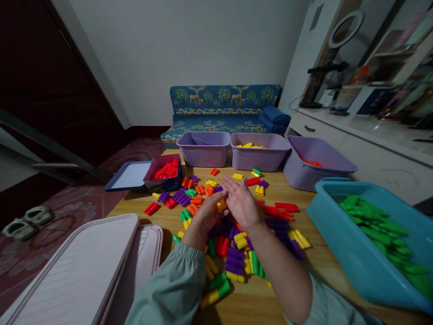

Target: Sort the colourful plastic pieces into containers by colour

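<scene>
My left hand (207, 214) is curled around a small yellow plastic piece (221, 206), which shows between thumb and palm. Beside it, my right hand (242, 205) has its fingers stretched out, palm turned toward the left hand, and nothing shows in it. The fingertips of the two hands meet or nearly meet. Under and around them lies a loose heap of tube-shaped plastic pieces. Purple pieces (235, 261), a green piece (219, 282) and red pieces (222, 246) lie nearest my wrists. Part of the heap is hidden by my hands and forearms.
Along the table's (169, 151) back stand lilac bins holding purple, yellow (260, 160) and red (294, 174) pieces. A turquoise bin (324, 216) of green pieces is at right. A dark box (179, 178) of red pieces, a blue-rimmed lid (117, 183) and pale lids (77, 271) are left.
</scene>
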Tool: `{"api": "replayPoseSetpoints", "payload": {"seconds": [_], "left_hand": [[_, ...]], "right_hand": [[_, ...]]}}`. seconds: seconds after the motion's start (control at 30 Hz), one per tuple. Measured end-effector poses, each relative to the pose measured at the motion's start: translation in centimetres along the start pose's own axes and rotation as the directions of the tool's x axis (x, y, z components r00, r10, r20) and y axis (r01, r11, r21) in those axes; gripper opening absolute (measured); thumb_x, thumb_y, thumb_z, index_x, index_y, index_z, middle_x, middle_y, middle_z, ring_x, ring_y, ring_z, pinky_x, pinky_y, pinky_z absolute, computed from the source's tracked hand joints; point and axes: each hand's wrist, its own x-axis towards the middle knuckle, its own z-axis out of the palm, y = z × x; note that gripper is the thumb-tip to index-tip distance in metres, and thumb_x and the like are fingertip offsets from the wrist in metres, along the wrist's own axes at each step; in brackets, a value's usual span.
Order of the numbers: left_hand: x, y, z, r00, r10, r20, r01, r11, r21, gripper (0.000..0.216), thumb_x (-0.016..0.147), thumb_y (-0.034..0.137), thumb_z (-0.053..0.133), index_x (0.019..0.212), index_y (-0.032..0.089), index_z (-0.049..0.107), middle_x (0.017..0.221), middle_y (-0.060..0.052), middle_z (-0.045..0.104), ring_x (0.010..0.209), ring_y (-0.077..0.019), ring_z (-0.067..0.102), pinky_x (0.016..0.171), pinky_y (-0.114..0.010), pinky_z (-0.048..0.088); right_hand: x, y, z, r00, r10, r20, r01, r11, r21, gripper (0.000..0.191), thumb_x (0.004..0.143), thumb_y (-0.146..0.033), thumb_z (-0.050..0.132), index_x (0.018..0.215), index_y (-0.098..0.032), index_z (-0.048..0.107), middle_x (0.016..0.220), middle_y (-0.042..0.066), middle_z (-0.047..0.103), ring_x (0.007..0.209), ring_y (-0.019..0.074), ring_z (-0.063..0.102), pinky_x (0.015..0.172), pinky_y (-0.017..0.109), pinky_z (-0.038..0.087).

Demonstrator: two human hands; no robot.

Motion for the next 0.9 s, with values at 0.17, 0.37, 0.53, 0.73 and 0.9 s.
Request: {"api": "replayPoseSetpoints", "payload": {"seconds": [0.17, 0.37, 0.53, 0.73, 0.9], "left_hand": [[0.2, -0.2, -0.1, 0.998, 0.042, -0.037, -0.04, 0.998, 0.051, 0.013, 0.08, 0.015, 0.065, 0.093, 0.013, 0.065, 0.079, -0.005, 0.067, 0.06, -0.0105, 0.064, 0.045, -0.015, 0.047], [0.9, 0.0, -0.7, 0.989, 0.088, -0.114, -0.09, 0.996, -0.01, 0.024, 0.081, 0.014, 0.062, 0.105, 0.012, 0.062, 0.082, -0.008, 0.07, 0.061, -0.0127, 0.066, 0.048, -0.018, 0.05], [0.8, 0.8, -0.8, 0.987, 0.073, -0.144, -0.106, 0.966, -0.235, 0.014, 0.087, 0.02, 0.054, 0.095, 0.012, 0.062, 0.08, -0.008, 0.069, 0.068, -0.0147, 0.068, 0.057, -0.021, 0.055], [0.7, 1.8, -1.0, 0.981, 0.003, -0.195, -0.088, 0.899, -0.428, 0.021, 0.091, 0.024, 0.044, 0.098, 0.014, 0.062, 0.088, -0.012, 0.068, 0.082, -0.0206, 0.07, 0.064, -0.029, 0.058], [0.3, 2.4, -0.7, 0.969, -0.029, -0.247, -0.104, 0.856, -0.506, 0.02, 0.09, 0.019, 0.045, 0.098, 0.015, 0.062, 0.089, -0.012, 0.068, 0.081, -0.0198, 0.069, 0.061, -0.027, 0.058]], "right_hand": [[0.9, 0.1, -1.9, 0.991, -0.022, -0.133, 0.012, 0.997, -0.071, 0.064, 0.087, -0.068, 0.036, 0.123, -0.02, 0.06, 0.148, 0.01, 0.043, 0.14, 0.0206, 0.035, 0.117, 0.039, 0.023], [2.3, 0.1, -5.2, 0.937, 0.026, -0.35, -0.08, 0.986, -0.143, 0.051, 0.091, -0.062, 0.034, 0.102, -0.022, 0.064, 0.13, 0.011, 0.06, 0.124, 0.0217, 0.054, 0.109, 0.044, 0.036], [3.0, 1.0, -6.6, 0.918, 0.025, -0.397, -0.055, 0.996, -0.063, 0.044, 0.09, -0.058, 0.041, 0.088, -0.02, 0.064, 0.102, 0.009, 0.07, 0.096, 0.018, 0.067, 0.088, 0.032, 0.052], [2.8, 1.2, -5.9, 0.894, 0.014, -0.447, -0.01, 1.0, 0.012, 0.039, 0.093, -0.049, 0.043, 0.08, -0.018, 0.063, 0.082, 0.006, 0.069, 0.08, 0.0145, 0.068, 0.078, 0.027, 0.054], [2.7, 1.0, -5.2, 0.877, 0.007, -0.48, 0.003, 1.0, 0.02, 0.039, 0.093, -0.048, 0.045, 0.077, -0.017, 0.062, 0.075, 0.005, 0.068, 0.073, 0.0132, 0.067, 0.072, 0.024, 0.054]]}}
